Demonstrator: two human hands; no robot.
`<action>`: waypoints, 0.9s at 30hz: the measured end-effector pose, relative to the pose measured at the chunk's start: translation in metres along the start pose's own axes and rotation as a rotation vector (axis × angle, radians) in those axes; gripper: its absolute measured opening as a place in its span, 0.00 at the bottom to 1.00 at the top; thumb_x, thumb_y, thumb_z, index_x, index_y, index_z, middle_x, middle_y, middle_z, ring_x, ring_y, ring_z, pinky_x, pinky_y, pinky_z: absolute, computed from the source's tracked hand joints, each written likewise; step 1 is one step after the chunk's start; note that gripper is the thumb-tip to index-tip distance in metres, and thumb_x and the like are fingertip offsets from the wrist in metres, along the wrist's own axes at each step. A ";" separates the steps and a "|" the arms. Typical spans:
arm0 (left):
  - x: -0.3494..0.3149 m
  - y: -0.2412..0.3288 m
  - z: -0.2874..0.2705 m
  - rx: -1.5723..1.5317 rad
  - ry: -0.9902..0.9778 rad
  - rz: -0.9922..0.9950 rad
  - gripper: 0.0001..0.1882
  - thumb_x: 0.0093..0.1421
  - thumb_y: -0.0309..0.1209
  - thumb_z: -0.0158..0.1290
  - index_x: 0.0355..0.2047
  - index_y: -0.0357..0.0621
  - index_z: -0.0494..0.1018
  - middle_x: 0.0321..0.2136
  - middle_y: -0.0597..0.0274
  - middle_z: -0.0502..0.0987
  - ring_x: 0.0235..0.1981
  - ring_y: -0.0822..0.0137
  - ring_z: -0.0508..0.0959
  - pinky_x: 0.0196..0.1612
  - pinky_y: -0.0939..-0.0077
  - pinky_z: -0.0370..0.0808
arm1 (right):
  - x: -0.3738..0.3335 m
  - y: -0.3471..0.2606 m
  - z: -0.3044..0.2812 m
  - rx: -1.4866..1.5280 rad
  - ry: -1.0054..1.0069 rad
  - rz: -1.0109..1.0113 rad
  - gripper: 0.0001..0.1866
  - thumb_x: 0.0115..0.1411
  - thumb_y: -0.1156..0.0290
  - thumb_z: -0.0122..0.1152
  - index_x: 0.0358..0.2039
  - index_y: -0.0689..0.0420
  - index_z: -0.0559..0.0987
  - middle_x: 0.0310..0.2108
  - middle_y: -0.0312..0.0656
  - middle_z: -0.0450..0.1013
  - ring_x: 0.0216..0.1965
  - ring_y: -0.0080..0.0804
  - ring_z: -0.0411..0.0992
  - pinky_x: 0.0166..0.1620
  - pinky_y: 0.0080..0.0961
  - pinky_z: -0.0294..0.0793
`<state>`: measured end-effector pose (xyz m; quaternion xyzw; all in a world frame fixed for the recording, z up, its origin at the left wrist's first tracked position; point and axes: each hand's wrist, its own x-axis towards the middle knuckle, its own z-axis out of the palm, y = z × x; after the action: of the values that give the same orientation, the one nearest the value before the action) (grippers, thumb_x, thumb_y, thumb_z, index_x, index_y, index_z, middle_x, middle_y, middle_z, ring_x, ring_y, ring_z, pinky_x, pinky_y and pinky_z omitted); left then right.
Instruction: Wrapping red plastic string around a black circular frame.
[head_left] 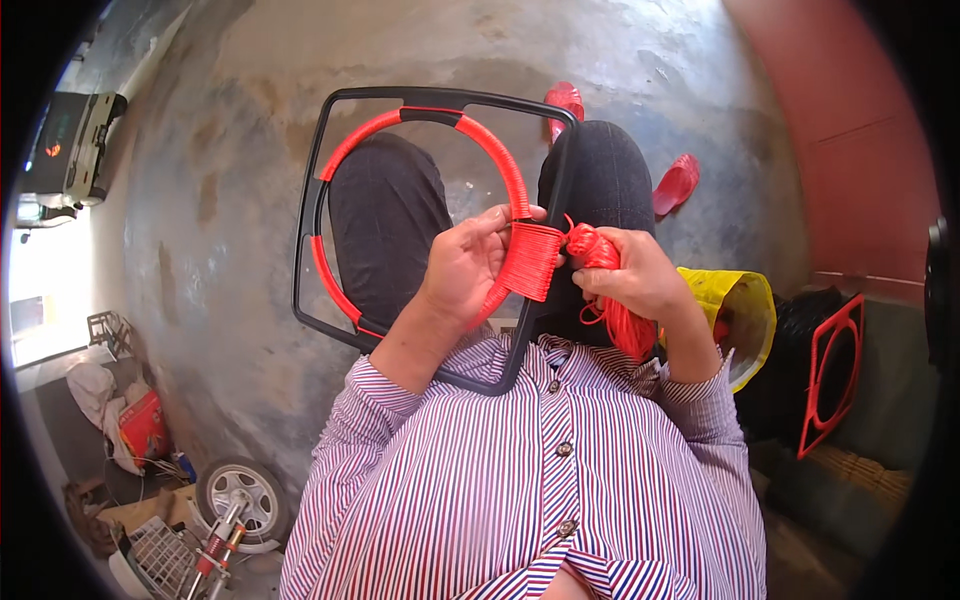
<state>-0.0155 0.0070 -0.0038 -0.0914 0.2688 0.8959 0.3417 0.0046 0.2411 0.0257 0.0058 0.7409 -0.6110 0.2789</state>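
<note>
A black squarish frame with a ring inside it rests across my lap. Red cord wraps most of the ring, with black gaps between the wrapped stretches. On the right side, a broad band of cord spans ring and frame bar in close turns. My left hand grips the ring and frame at this band, its fingers partly hidden behind it. In my closed right hand is a hank of red cord, its loose strands hanging down. The knotted end of the hank sits close beside the band.
Right of my knee stands an open yellow bag, near a red frame and black plastic. Red shoes show beyond my knees. Lower left are a wheel and a wire basket. A red panel borders the right.
</note>
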 end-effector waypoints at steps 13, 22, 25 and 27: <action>0.002 -0.005 -0.002 -0.051 0.051 -0.020 0.28 0.54 0.27 0.42 0.55 0.25 0.65 0.50 0.29 0.72 0.51 0.37 0.76 0.57 0.47 0.73 | 0.014 0.026 0.020 1.456 -0.072 -0.469 0.11 0.60 0.66 0.54 0.38 0.61 0.74 0.38 0.47 0.75 0.48 0.41 0.73 0.55 0.35 0.74; 0.000 -0.003 0.003 -0.002 0.033 -0.061 0.27 0.56 0.27 0.41 0.55 0.25 0.64 0.47 0.29 0.74 0.51 0.37 0.76 0.54 0.42 0.75 | 0.018 0.025 0.006 0.936 0.226 -0.370 0.05 0.61 0.73 0.55 0.29 0.58 0.70 0.19 0.35 0.64 0.21 0.23 0.63 0.28 0.22 0.64; 0.001 -0.003 -0.001 -0.029 0.024 -0.068 0.26 0.56 0.28 0.42 0.55 0.26 0.65 0.46 0.29 0.74 0.50 0.37 0.77 0.53 0.41 0.75 | 0.012 0.021 0.012 0.774 0.291 -0.333 0.05 0.59 0.76 0.57 0.28 0.59 0.71 0.19 0.33 0.66 0.20 0.21 0.64 0.27 0.21 0.64; 0.001 -0.002 0.001 -0.031 0.078 -0.082 0.25 0.56 0.28 0.42 0.54 0.27 0.65 0.45 0.30 0.75 0.48 0.37 0.77 0.52 0.41 0.76 | 0.011 0.020 0.015 0.677 0.291 -0.320 0.05 0.58 0.77 0.59 0.28 0.59 0.71 0.20 0.33 0.67 0.20 0.19 0.65 0.27 0.20 0.64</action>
<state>-0.0151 0.0099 -0.0041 -0.1427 0.2643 0.8808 0.3661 0.0086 0.2292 0.0021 0.0684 0.5210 -0.8490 0.0549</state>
